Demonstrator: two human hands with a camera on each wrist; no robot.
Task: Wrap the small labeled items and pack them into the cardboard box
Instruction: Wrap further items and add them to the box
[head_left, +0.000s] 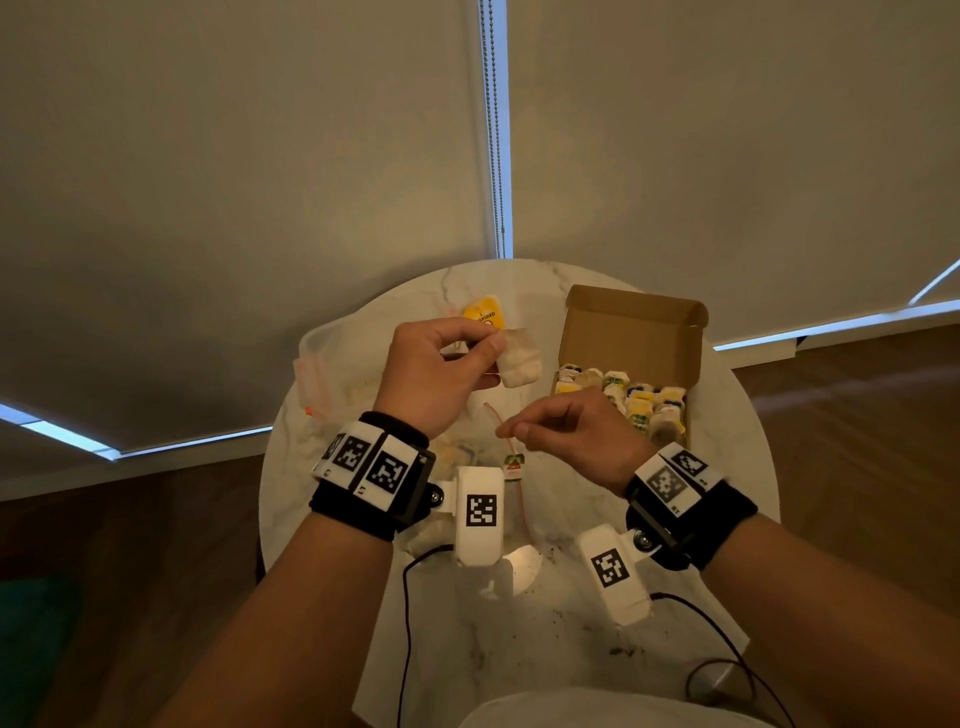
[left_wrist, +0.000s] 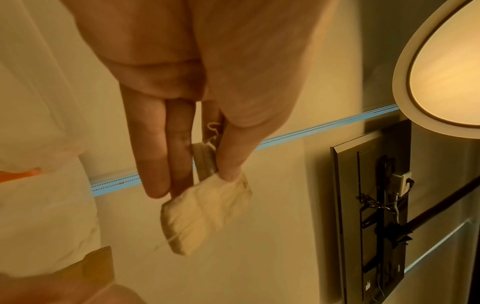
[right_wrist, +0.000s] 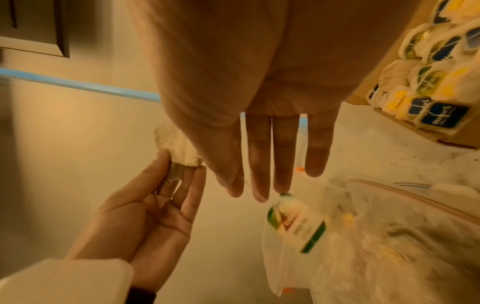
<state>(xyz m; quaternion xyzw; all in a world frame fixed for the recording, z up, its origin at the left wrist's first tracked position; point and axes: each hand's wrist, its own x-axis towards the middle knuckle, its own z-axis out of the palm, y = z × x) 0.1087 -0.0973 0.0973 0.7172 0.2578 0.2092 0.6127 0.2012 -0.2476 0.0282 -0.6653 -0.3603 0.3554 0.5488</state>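
The left hand (head_left: 434, 371) pinched a tea bag (head_left: 521, 357) by its upper edge between thumb and fingers, holding it up off the tabletop (head_left: 519, 613) so it hung free, probably to leave room for winding. The right hand (head_left: 569, 441), lower and just to the right, pinched the bag's thin string (right_wrist: 248, 185) between thumb and forefinger, its other fingers straight; the paper tag (head_left: 514, 461) dangled below that grip. Judging by the already bundled bags in the cardboard box (head_left: 631, 332), the string was being kept taut to wrap round the bag, a step not yet done. The box sat open at the right of the tabletop, near the right wrist. A yellow sachet (head_left: 485, 310) lay beyond the left hand, and a clear plastic bag (right_wrist: 376, 236) lay beneath the hands
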